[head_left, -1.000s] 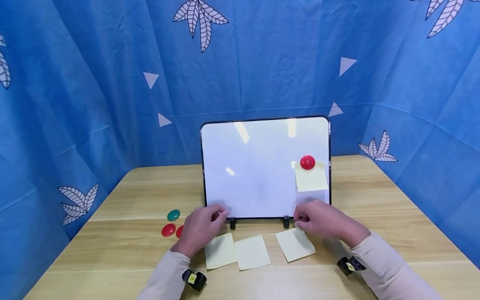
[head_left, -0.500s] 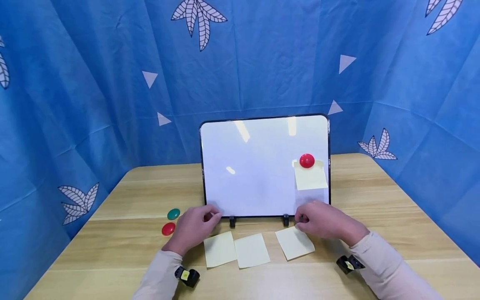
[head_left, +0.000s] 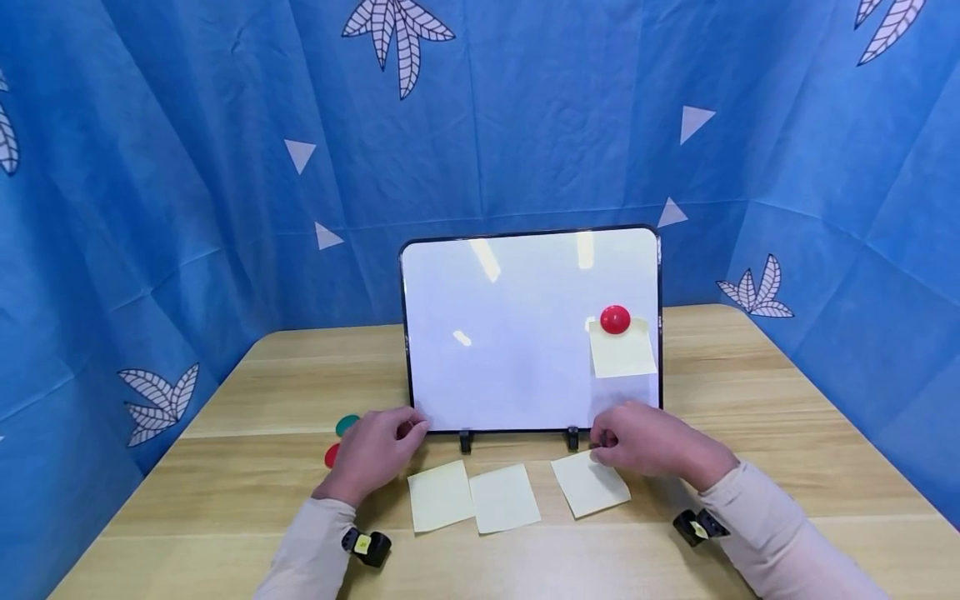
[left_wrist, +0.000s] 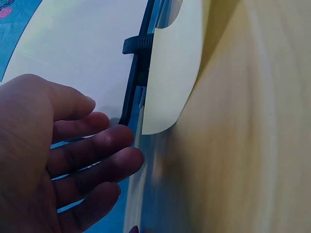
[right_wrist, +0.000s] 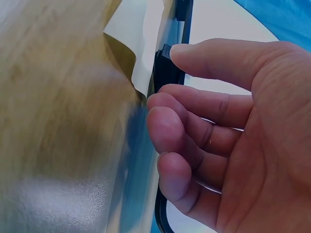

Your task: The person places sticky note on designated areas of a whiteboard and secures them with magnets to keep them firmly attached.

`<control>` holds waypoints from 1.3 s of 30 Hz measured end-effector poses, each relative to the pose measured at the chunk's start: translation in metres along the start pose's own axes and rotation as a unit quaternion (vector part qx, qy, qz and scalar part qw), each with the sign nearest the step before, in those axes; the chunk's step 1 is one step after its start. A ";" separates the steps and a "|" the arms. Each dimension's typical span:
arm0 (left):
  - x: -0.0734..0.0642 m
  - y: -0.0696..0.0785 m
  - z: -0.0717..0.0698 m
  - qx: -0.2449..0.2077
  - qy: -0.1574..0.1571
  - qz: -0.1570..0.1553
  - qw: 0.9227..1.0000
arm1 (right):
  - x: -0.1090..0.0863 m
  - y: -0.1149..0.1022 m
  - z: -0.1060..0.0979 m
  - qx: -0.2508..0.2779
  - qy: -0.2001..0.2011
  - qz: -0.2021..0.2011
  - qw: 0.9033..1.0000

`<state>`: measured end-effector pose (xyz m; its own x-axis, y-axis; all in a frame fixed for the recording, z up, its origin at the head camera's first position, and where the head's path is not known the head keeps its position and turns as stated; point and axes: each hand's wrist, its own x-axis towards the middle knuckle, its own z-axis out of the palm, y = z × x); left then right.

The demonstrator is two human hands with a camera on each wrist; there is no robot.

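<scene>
My left hand hovers near the lower left corner of the whiteboard, fingers loosely bent and holding nothing. Partly behind it on the table lie a green round magnet and a red round magnet. My right hand hangs by the board's lower right edge, its relaxed fingers empty in the right wrist view. Below its thumb is a pale yellow sticky note. Two more, a left note and a middle note, lie between the hands. On the board, a red magnet covers the top of another note.
Two black feet, a left foot and a right foot, support the upright board on the wooden table. A blue patterned curtain surrounds the table's back and sides.
My left hand has moved left, away from the left note and over the magnets; a second red magnet seen earlier is now hidden. The right hand has hardly moved.
</scene>
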<state>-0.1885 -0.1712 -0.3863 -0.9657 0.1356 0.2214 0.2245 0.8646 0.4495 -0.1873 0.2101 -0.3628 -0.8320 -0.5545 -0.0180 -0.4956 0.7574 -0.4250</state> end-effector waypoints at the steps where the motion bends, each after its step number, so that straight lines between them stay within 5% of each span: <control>1: 0.000 -0.001 -0.001 0.003 0.000 0.002 1.000 | 0.000 -0.001 0.000 0.002 -0.002 0.002 1.000; 9: -0.002 -0.012 -0.011 0.029 0.002 0.017 0.999 | 0.001 -0.002 0.003 -0.010 -0.012 0.011 1.000; 22: -0.002 -0.027 -0.029 0.058 0.041 -0.041 0.997 | 0.001 -0.002 0.004 -0.010 -0.020 0.020 1.000; 39: -0.009 -0.044 -0.038 0.058 -0.012 -0.099 0.993 | 0.001 -0.007 0.007 0.005 -0.028 0.058 0.998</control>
<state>-0.1853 -0.2292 -0.3750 -0.9926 -0.0320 0.1173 0.0150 0.9252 0.3793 -0.1829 0.2017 -0.3666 -0.8681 -0.4820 -0.1189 -0.3941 0.8147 -0.4255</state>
